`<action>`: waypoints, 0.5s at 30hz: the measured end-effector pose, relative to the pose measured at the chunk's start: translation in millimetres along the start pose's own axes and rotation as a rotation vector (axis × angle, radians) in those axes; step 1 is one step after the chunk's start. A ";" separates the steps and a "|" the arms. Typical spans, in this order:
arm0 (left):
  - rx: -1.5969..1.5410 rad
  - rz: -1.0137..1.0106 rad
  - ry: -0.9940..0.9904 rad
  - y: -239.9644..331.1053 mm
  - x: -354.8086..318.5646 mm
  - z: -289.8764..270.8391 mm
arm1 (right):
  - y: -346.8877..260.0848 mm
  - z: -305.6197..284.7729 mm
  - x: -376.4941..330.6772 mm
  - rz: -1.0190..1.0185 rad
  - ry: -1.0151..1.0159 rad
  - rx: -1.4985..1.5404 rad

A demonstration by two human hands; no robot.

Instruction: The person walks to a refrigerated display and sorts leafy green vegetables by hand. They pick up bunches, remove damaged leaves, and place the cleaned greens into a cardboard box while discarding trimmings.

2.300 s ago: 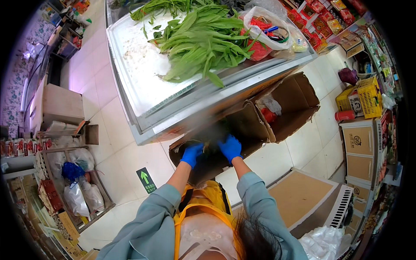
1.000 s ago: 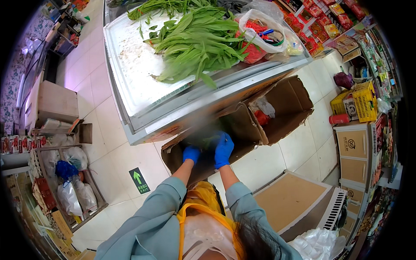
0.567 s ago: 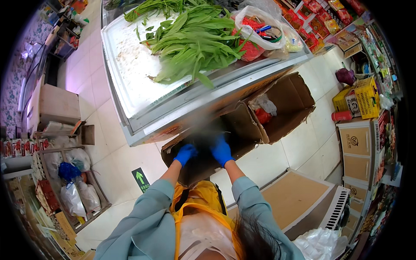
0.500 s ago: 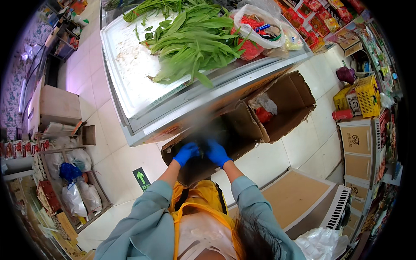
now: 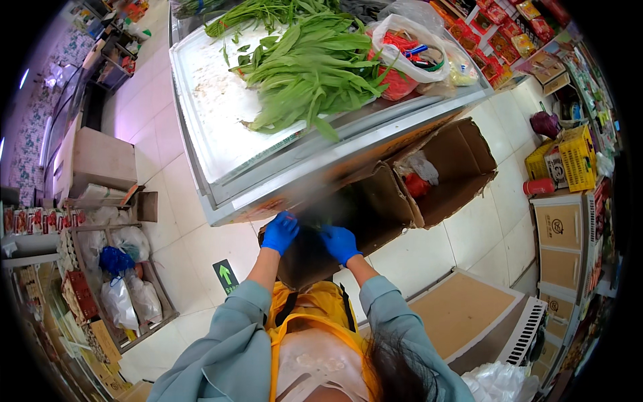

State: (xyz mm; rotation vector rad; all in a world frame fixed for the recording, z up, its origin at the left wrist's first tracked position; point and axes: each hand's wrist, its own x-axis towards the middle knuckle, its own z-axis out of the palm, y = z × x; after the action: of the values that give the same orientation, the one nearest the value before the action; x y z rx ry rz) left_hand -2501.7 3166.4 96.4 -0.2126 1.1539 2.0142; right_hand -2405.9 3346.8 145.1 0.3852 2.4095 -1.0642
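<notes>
Both my hands wear blue gloves and work over the dark inside of a brown cardboard box (image 5: pixel 382 191) below the counter edge. My left hand (image 5: pixel 280 232) is at the box's left side with its fingers curled; a small reddish spot shows by its fingertips. A little to the right, my right hand (image 5: pixel 339 243) reaches into the box, fingers bent together, with a faint trace of green near their tips. A blurred smear hides what lies between the hands, so whatever they hold cannot be made out. Long leafy greens (image 5: pixel 315 84) lie on a white tray (image 5: pixel 201 127) above.
A second open carton (image 5: pixel 462 167) adjoins on the right, holding red and grey bags. The metal counter edge (image 5: pixel 375 141) runs just beyond my hands. A plastic bag of small items (image 5: pixel 402 50) sits on the counter. A tan-topped cabinet (image 5: pixel 462 308) stands at lower right.
My left hand has risen slightly and moved away from the right hand, toward the box's left edge. My right hand stays low in the box. The whole view has shifted slightly.
</notes>
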 end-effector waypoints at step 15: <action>0.131 -0.260 0.002 -1.2 -33.2 29.8 | 19.7 16.8 0.2 -0.266 0.157 0.875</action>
State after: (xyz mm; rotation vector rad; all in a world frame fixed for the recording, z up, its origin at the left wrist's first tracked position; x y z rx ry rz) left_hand -2471.7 3172.0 129.0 -0.2826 1.1894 1.7055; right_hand -2392.4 3347.1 123.0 0.4380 2.0218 -2.2663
